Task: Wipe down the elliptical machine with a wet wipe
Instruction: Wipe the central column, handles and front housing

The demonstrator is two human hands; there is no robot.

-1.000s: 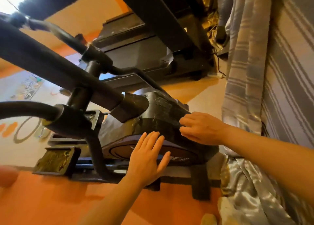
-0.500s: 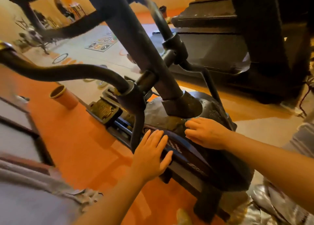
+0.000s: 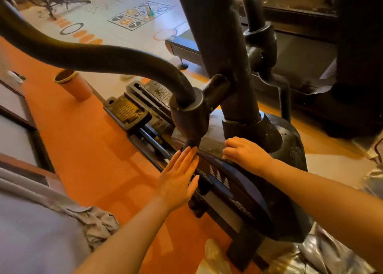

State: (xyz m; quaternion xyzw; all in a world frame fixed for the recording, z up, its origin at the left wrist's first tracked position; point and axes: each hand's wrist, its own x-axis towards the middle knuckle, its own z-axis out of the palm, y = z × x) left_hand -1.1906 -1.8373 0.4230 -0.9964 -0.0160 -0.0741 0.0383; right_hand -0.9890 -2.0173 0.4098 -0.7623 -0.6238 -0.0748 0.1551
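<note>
The black elliptical machine [image 3: 244, 193] fills the middle of the view, with its blue-striped drive housing low at centre. My left hand [image 3: 179, 179] lies flat with straight fingers against the housing's near side, fingertips at the base of the swing-arm joint [image 3: 189, 116]. My right hand [image 3: 245, 152] rests on the housing's top edge with its fingers curled downward, just in front of the upright post's collar [image 3: 251, 132]. No wet wipe shows; anything under the right palm is hidden.
A curved black handle arm [image 3: 87, 55] crosses the upper left. A pedal [image 3: 128, 109] sits left of the housing on the orange floor [image 3: 83, 149]. An orange cup [image 3: 73, 84] stands behind. Another dark machine [image 3: 321, 70] is at the right, grey cloth [image 3: 41, 232] lower left.
The view has swung left and down over the machine. My left hand has slid up the housing's side toward the swing-arm joint. My right hand has stayed on the housing's top edge.
</note>
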